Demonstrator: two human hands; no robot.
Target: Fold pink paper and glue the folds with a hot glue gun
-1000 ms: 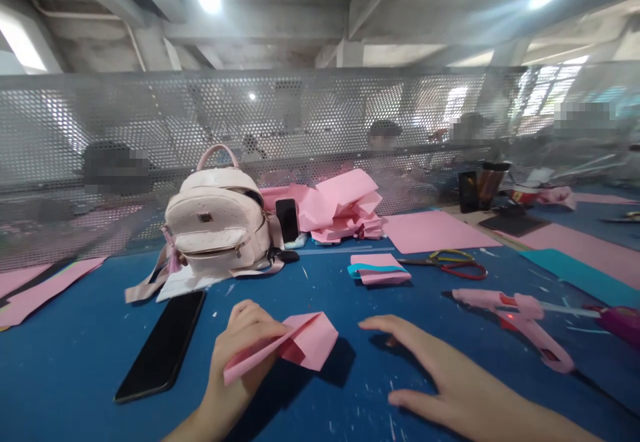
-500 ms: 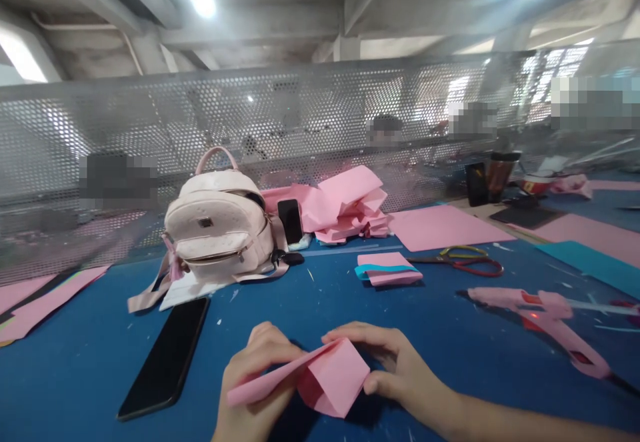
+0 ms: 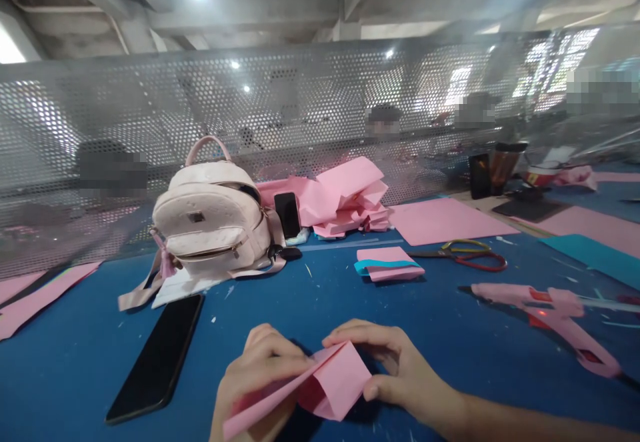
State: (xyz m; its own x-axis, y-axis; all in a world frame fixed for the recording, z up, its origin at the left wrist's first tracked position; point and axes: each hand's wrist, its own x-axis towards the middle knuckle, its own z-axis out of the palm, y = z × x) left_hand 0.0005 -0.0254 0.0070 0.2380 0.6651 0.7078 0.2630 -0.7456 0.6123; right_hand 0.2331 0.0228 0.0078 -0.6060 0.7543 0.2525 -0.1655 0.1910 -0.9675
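Observation:
A folded piece of pink paper point(image 3: 340, 381) is held between my two hands, low in the middle of the view. My left hand point(image 3: 260, 375) is closed around its left side, with the long flap running down across the palm. At the paper's right edge, the thumb and fingers of my right hand point(image 3: 395, 369) pinch a squared, box-like fold. Part of the left fingers is hidden behind the paper. Beyond my hands lies another folded pink piece with a blue strip point(image 3: 390, 265), apart from both hands. Its right end lies against the scissors point(image 3: 470, 255).
A pink glue gun point(image 3: 545, 315) with a lit red light lies at the right. To the left is a black phone point(image 3: 157, 359). A pale backpack point(image 3: 213, 212), crumpled pink paper point(image 3: 353, 199) and flat pink sheets point(image 3: 450, 220) stand before a perforated metal screen point(image 3: 310, 109).
The left flap of the pink paper has swung lower, and my left fingers have shifted slightly over it. My right hand keeps its pinch. The camera view has tilted a little.

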